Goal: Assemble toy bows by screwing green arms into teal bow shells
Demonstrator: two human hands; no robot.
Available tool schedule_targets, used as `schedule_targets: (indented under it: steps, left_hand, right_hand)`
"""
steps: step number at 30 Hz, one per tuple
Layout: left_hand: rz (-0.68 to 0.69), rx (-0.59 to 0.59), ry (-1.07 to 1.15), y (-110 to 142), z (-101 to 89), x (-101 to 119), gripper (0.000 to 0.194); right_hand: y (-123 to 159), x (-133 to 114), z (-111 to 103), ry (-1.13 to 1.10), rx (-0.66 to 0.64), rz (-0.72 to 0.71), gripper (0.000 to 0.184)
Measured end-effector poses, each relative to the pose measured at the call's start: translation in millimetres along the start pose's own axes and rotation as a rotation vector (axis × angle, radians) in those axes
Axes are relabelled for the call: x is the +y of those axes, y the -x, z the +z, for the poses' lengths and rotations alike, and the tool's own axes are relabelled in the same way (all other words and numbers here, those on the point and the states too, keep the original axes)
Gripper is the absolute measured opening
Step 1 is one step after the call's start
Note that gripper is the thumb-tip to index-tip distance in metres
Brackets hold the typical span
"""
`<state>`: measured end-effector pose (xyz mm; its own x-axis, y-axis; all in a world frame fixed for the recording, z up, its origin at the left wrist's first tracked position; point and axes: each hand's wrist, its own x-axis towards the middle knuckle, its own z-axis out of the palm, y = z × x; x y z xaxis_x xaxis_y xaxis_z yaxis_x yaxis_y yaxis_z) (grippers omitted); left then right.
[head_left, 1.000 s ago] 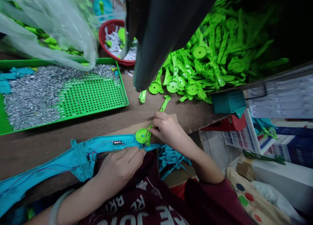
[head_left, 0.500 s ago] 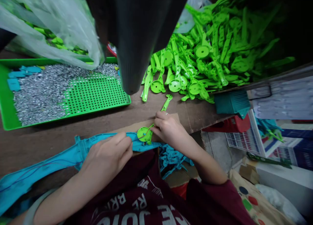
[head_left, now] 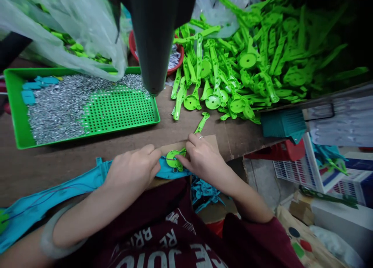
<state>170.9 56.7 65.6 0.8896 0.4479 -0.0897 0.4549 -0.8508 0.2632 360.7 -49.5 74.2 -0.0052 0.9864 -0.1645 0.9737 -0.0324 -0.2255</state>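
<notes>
My right hand [head_left: 202, 153] is closed on a long bright green plastic arm [head_left: 201, 122] with a round disc [head_left: 174, 158] at its near end. Its thumb presses by the disc's right edge. A thin dark wire [head_left: 167, 158] crosses the disc towards my left hand [head_left: 135, 165]. That hand is closed, its fingertips pinched at the wire's left end and partly hidden. Beneath both hands lies a long blue plastic part [head_left: 84, 179], with thin wires along its left stretch. The green disc rests over its right end.
A green perforated tray [head_left: 122, 108] of small metal screws stands left. A dark vertical machine post [head_left: 154, 46] hangs ahead, before a red bowl [head_left: 180, 62]. Green parts [head_left: 215, 73] pile up at right. Blue parts [head_left: 205, 192] lie below the table edge.
My left hand has moved slightly right, closer to the green disc. My right thumb has shifted onto the disc's edge. The wire now lies flatter across the disc. The view has shifted a little.
</notes>
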Motion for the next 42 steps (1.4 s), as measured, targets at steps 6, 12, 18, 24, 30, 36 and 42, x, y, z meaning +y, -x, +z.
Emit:
schedule_targets:
  steps: [6,12,18,24,30,36,42]
  left_hand:
    - [-0.056,-0.252,0.031,-15.2,-14.1,-3.4,0.016]
    - [-0.043,-0.215,0.111,-10.4,-4.6,-6.5,0.014]
    - [-0.023,-0.142,0.216,1.3,6.3,-12.4,0.017]
    - [-0.036,-0.103,0.207,7.6,12.2,-13.9,0.017]
    - [0.0,-0.029,0.249,10.1,13.7,-14.0,0.018]
    - [-0.037,0.142,0.286,15.9,19.6,-10.9,0.017]
    - [0.073,0.157,0.282,17.7,25.0,-13.1,0.016]
  right_hand:
    - [17.9,0.2,16.9,-0.074,0.142,-0.004,0.027]
    - [27.2,27.1,22.1,-0.393,0.232,-0.068,0.015]
    - [7.0,24.6,22.0,-0.358,0.144,-0.001,0.014]
    - [2.8,17.4,25.4,-0.317,0.175,0.082,0.009]
    - [13.2,25.5,39.9,-0.473,0.357,0.012,0.009]
    - [21.4,27.5,46.6,-0.468,0.408,-0.037,0.015]
    - [14.4,27.3,43.5,-0.498,0.406,0.017,0.007]
